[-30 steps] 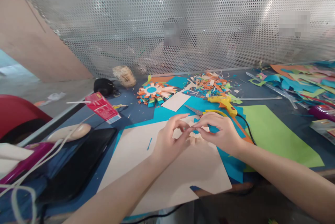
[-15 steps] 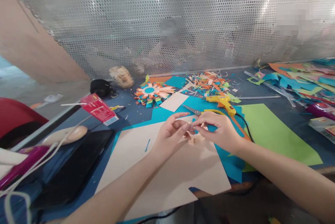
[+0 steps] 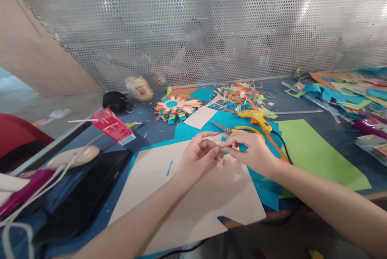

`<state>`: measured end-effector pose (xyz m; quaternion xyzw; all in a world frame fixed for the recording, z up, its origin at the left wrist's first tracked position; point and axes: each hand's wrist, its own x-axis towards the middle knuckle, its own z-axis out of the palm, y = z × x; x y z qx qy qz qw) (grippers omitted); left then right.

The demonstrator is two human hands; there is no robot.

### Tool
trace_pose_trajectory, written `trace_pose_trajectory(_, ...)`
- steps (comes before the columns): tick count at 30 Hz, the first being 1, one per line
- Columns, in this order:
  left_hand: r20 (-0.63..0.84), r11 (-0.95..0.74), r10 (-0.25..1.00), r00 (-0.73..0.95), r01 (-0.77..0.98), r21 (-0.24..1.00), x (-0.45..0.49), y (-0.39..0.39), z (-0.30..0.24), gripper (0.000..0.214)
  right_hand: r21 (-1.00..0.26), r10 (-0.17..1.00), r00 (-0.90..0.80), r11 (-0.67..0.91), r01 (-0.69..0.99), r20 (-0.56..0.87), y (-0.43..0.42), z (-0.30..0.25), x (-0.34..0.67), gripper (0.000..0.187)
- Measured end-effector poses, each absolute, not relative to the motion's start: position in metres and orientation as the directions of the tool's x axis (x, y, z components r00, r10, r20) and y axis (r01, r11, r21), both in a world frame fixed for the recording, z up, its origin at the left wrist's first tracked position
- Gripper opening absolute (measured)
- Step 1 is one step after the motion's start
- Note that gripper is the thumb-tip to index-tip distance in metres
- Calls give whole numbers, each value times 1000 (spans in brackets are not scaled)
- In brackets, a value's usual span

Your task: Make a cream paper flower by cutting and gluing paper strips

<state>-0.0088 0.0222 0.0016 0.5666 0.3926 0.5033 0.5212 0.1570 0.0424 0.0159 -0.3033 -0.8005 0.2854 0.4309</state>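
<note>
Over a large pale peach sheet (image 3: pixel 193 206), my left hand (image 3: pixel 201 152) and my right hand (image 3: pixel 250 150) meet at the fingertips. Both are closed in a pinch on what looks like a small piece of blue paper (image 3: pixel 224 139), mostly covered by the fingers. Small folded peach paper bits (image 3: pixel 221 163) lie just below the fingertips. Behind my right hand are scissors (image 3: pixel 222 126) with yellow handles, partly hidden, and a yellow glue gun (image 3: pixel 256 119). A thin blue strip (image 3: pixel 169 168) rests on the sheet left of my hands.
A fringed paper flower (image 3: pixel 172 105) and a heap of paper scraps (image 3: pixel 242 95) lie toward the metal mesh (image 3: pixel 157 29). To the left are a red drink carton (image 3: pixel 111 124) and a dark flat device (image 3: pixel 87 194). Green paper (image 3: pixel 320 154) spreads at right.
My fingertips have shifted slightly and sit closer around the small piece, so less blue shows between them. The things on the table have not been moved.
</note>
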Motion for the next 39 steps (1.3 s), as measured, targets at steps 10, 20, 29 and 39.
trace_pose_trajectory(10, 185, -210, 970, 157, 160, 965, -7, 19, 0, 26, -800, 811, -398, 546, 250, 429, 39, 15, 152, 13)
trace_pose_trajectory(20, 166, -179, 978, 124, 96, 979, -1, 11, 3, 35, -808, 829, -297, 544, 227, 475, 31, 15, 148, 10)
trace_pose_trajectory(29, 172, -175, 975, 140, 11, 984, 1, 5, 10, 37, -830, 819, -279, 547, 112, 502, 26, 18, 146, 8)
trace_pose_trajectory(39, 158, -66, 926, 342, -267, 961, -5, 7, 1, 51, -909, 831, -371, 394, -136, 415, 17, 28, 146, 12)
